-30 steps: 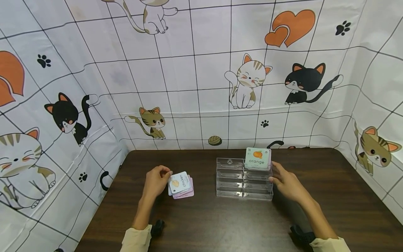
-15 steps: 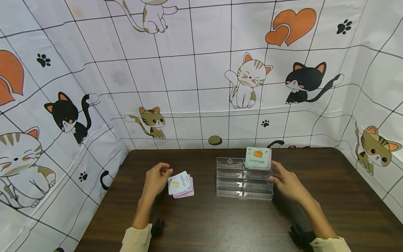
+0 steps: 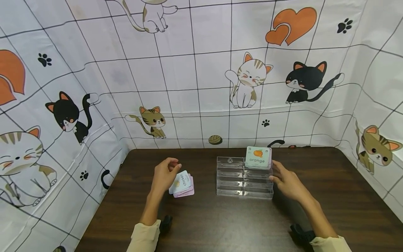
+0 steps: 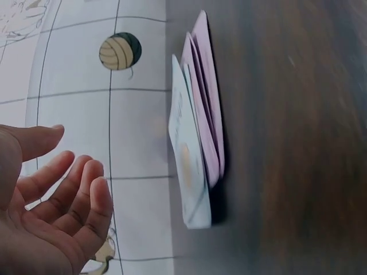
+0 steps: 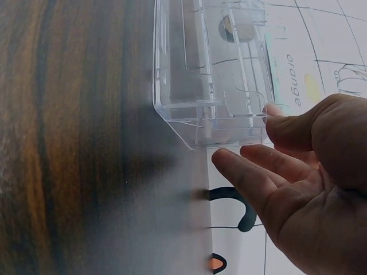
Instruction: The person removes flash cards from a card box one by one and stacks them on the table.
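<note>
My left hand (image 3: 163, 176) hovers beside a small stack of cards, its fingers loosely bent with nothing between them. On top of that stack lies a chicken card (image 3: 181, 182), over pink-edged cards (image 3: 188, 192). In the left wrist view a gap shows between the hand and the cards (image 4: 189, 149). A clear plastic tiered rack (image 3: 228, 174) stands to the right, with an orange card (image 3: 257, 158) upright in its back right slot. My right hand (image 3: 289, 183) touches the rack's right side with thumb and fingertips, fairly straight in the right wrist view.
The dark wooden table (image 3: 214, 224) ends at a white grid-patterned cloth (image 3: 189, 77) printed with cats, hearts and paws. Cloth also hangs along the left and right sides. A black wrist device (image 3: 165, 224) sits on the left wrist, another (image 3: 301, 233) on the right.
My left hand has shifted to the right and slightly up, from the left edge of the chicken card to above its corner. The right hand, rack and orange card keep their places.
</note>
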Action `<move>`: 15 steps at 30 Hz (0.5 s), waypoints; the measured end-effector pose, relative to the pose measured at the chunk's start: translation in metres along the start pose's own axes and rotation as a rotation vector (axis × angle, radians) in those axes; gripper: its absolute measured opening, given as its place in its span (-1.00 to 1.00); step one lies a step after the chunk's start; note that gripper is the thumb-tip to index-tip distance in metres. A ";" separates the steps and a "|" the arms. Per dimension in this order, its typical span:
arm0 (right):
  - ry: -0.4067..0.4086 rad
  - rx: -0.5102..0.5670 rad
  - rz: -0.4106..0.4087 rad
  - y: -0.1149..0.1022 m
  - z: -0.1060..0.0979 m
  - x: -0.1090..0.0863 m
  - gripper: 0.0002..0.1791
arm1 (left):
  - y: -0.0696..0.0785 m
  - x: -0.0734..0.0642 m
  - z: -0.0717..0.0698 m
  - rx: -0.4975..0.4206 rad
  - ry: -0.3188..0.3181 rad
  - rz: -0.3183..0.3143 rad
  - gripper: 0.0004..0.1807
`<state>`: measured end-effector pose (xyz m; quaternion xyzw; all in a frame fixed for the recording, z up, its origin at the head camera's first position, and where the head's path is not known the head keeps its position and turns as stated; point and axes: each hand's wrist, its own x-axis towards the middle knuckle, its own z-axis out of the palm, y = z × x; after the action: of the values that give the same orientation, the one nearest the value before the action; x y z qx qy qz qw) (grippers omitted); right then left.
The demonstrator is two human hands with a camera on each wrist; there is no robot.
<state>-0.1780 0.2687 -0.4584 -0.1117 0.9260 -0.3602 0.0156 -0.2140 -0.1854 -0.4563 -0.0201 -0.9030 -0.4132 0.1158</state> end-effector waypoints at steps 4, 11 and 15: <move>0.008 -0.002 -0.005 0.001 -0.003 0.000 -0.26 | 0.010 0.003 0.008 -0.020 0.000 0.036 -0.70; 0.012 0.009 -0.011 0.000 -0.003 -0.001 -0.27 | 0.023 0.007 0.019 -0.047 -0.021 0.061 -0.69; 0.008 0.020 -0.007 -0.001 0.000 -0.001 -0.27 | 0.029 0.008 0.025 -0.064 -0.033 0.062 -0.69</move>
<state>-0.1769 0.2684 -0.4579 -0.1132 0.9221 -0.3699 0.0116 -0.2229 -0.1479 -0.4488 -0.0587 -0.8902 -0.4374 0.1130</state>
